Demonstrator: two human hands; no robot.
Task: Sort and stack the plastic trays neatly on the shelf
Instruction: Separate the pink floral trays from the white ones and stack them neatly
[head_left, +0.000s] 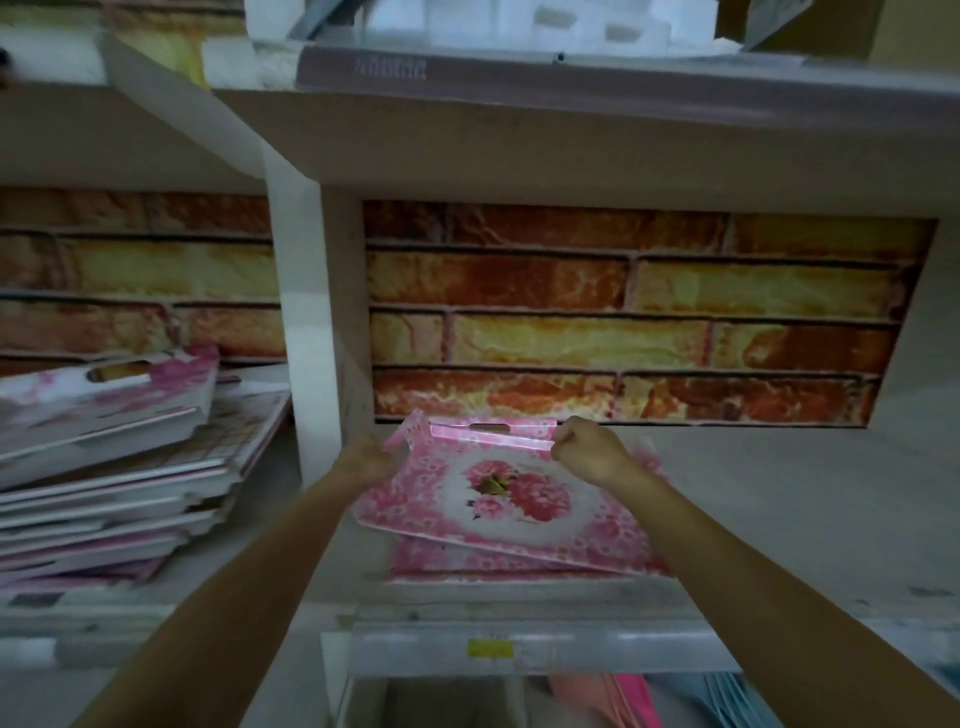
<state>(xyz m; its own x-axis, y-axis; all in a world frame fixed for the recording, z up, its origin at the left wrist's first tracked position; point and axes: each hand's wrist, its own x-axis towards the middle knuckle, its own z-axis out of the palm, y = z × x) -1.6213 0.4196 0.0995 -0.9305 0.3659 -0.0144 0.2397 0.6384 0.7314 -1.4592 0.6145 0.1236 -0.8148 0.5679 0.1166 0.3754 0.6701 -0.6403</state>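
Both hands are on the same pink flowery tray (498, 493): the right hand (587, 451) is curled tight, pinching the far right corner near the handle slot, and the left hand (366, 460) is at the far left corner, fingers wrapped on the edge as far as I can tell, though it's pretty blurry. That tray sits tilted, turned a bit off square, on top of a second matching pink tray (519, 564) lying flat on the shelf (779, 519) in the right-hand bay, so two trays there. Behind them is a brick-pattern back wall (623, 312). A white upright post (311, 338) splits the bays. Over in the left bay there's a messy pile of trays (114, 467), one pink and white one leaning on top; the rest I can't count, too smeared. One yellow label (489, 648) is stuck on the shelf's front edge.
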